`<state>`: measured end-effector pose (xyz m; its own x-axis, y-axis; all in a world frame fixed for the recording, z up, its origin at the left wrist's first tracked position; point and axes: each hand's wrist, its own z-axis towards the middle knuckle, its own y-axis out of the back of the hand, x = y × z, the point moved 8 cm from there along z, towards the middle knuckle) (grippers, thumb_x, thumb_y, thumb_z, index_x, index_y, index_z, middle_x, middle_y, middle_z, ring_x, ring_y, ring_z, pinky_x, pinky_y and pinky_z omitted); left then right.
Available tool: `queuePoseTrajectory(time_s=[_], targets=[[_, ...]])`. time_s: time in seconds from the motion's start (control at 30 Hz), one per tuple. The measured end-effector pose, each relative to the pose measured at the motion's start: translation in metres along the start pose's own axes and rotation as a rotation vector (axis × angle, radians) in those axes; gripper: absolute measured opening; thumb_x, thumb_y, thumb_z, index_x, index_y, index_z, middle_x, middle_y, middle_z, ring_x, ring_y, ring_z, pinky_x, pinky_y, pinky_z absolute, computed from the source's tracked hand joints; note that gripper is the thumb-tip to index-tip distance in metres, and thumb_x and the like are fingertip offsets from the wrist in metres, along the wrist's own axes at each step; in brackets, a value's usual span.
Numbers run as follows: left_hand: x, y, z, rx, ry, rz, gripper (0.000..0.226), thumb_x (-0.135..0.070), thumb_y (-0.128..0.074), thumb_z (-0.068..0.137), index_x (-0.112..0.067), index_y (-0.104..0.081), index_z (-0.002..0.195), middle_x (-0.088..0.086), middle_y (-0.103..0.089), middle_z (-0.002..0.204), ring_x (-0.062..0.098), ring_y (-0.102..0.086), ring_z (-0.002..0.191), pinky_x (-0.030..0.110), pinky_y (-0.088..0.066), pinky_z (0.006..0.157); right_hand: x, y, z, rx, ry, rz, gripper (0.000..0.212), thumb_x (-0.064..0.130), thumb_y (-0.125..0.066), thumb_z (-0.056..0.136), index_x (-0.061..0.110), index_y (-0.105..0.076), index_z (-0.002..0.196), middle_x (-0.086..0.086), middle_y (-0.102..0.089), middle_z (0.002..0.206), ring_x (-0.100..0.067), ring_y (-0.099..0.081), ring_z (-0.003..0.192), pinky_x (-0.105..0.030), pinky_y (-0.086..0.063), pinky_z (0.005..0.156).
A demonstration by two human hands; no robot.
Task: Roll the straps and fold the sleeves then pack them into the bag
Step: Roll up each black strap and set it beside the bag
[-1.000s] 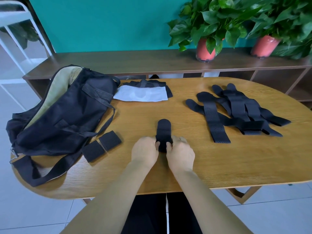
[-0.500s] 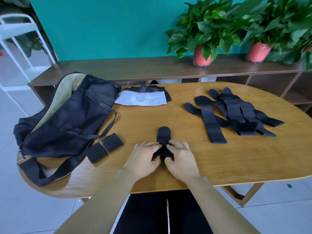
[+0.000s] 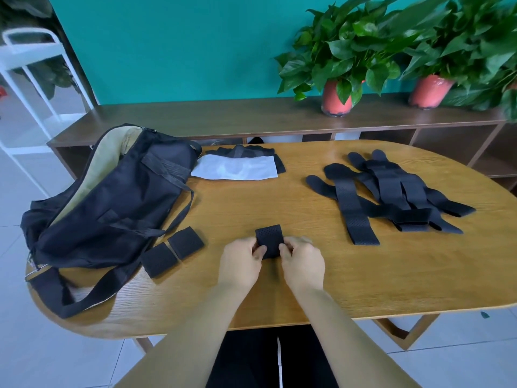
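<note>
A rolled black strap (image 3: 269, 239) lies on the wooden table (image 3: 279, 281) right in front of me. My left hand (image 3: 242, 259) pinches its left side and my right hand (image 3: 302, 260) pinches its right side. Two more rolled straps (image 3: 172, 251) sit beside the open black bag (image 3: 112, 203) at the left. A pile of several flat black straps (image 3: 389, 194) lies at the right. Folded black and white sleeves (image 3: 237, 166) rest at the back of the table.
The bag's long shoulder strap (image 3: 84, 298) trails over the table's front left edge. A low wooden shelf (image 3: 251, 119) behind the table carries two potted plants (image 3: 338, 68). A white rack (image 3: 30, 88) stands at the far left.
The strap's loose rounded end has been rolled in, so the strap is now a short compact roll between my two hands. The camera has tilted slightly.
</note>
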<state>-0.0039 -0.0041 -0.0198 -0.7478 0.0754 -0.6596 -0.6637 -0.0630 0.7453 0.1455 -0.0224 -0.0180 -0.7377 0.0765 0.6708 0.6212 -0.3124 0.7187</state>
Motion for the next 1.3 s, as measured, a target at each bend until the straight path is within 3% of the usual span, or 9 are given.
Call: queuePoseTrajectory(time_s=[0.2,0.27,0.37,0.53,0.63,0.77,0.87,0.97,1.3], targets=[[-0.004,-0.002,0.005,0.003,-0.023,0.088,0.032,-0.028,-0.060,0.092,-0.019,-0.043,0.067,-0.002,-0.052,0.068,0.013,-0.047,0.060,0.023,-0.032,0.052,-0.002,-0.003,-0.001,-0.036,0.002,0.015,0.034,0.017,-0.053,0.093,0.018,-0.056,0.127,0.000,-0.056,0.115,-0.017,-0.057,0.098,-0.032,-0.051,0.077],[-0.008,0.000,0.003,-0.013,-0.050,0.073,0.013,-0.030,-0.061,0.091,-0.019,-0.054,0.088,0.001,-0.058,0.086,0.016,-0.055,0.074,0.022,-0.041,0.063,-0.003,0.000,-0.004,-0.064,0.012,0.066,0.034,0.016,-0.053,0.092,0.021,-0.057,0.126,0.004,-0.053,0.117,-0.013,-0.058,0.095,-0.029,-0.050,0.075],[-0.007,0.002,-0.005,-0.051,-0.094,0.030,0.042,-0.026,-0.058,0.094,-0.018,-0.052,0.135,0.003,-0.055,0.114,0.017,-0.058,0.099,0.026,-0.048,0.083,-0.002,0.003,-0.008,-0.102,0.074,0.067,0.025,0.014,-0.055,0.088,0.021,-0.068,0.109,0.009,-0.055,0.110,-0.008,-0.056,0.093,-0.024,-0.048,0.069],[-0.017,0.006,-0.021,-0.121,-0.429,0.417,0.036,-0.010,-0.071,0.077,-0.022,-0.071,0.111,-0.008,-0.063,0.108,0.021,-0.053,0.103,0.032,-0.036,0.072,0.008,-0.006,-0.006,-0.086,0.146,-0.068,0.027,0.008,-0.058,0.083,0.016,-0.073,0.104,0.004,-0.065,0.105,-0.017,-0.053,0.102,-0.026,-0.047,0.070],[-0.012,0.020,-0.018,-0.147,-0.412,0.592,0.041,-0.010,-0.076,0.068,-0.022,-0.073,0.107,-0.011,-0.066,0.103,0.021,-0.046,0.109,0.037,-0.024,0.077,0.029,-0.021,0.000,0.020,0.247,-0.155,0.034,0.007,-0.054,0.086,0.017,-0.070,0.114,0.003,-0.065,0.114,-0.024,-0.047,0.114,-0.036,-0.043,0.085],[0.011,0.041,-0.009,-0.122,-0.322,0.728,0.040,-0.008,-0.072,0.065,-0.019,-0.072,0.104,-0.008,-0.067,0.095,0.024,-0.047,0.112,0.046,-0.022,0.090,0.067,-0.050,0.008,0.241,0.349,-0.282,0.041,0.011,-0.043,0.093,0.024,-0.057,0.129,0.007,-0.054,0.133,-0.019,-0.031,0.126,-0.032,-0.027,0.095],[0.029,0.059,-0.004,-0.035,-0.234,0.792,0.044,-0.012,-0.058,0.079,-0.019,-0.063,0.122,-0.005,-0.062,0.114,0.024,-0.035,0.123,0.046,-0.018,0.097,0.094,-0.070,0.009,0.348,0.400,-0.353,0.044,0.010,-0.041,0.092,0.024,-0.053,0.131,0.005,-0.047,0.136,-0.020,-0.026,0.127,-0.032,-0.024,0.099],[0.047,0.071,0.002,0.015,-0.174,0.781,0.053,-0.018,-0.041,0.092,-0.024,-0.035,0.145,-0.005,-0.040,0.142,0.022,-0.017,0.138,0.044,-0.011,0.106,0.110,-0.085,0.009,0.403,0.424,-0.386,0.051,0.008,-0.042,0.090,0.024,-0.045,0.139,0.003,-0.042,0.140,-0.021,-0.023,0.129,-0.034,-0.024,0.103],[0.067,0.090,-0.002,0.063,-0.120,0.759,0.065,-0.013,-0.040,0.091,-0.027,-0.021,0.151,-0.003,-0.020,0.154,0.022,-0.009,0.142,0.043,-0.011,0.110,0.130,-0.104,0.007,0.472,0.460,-0.376,0.061,0.006,-0.043,0.091,0.027,-0.030,0.147,0.005,-0.035,0.147,-0.021,-0.021,0.132,-0.036,-0.024,0.107]])
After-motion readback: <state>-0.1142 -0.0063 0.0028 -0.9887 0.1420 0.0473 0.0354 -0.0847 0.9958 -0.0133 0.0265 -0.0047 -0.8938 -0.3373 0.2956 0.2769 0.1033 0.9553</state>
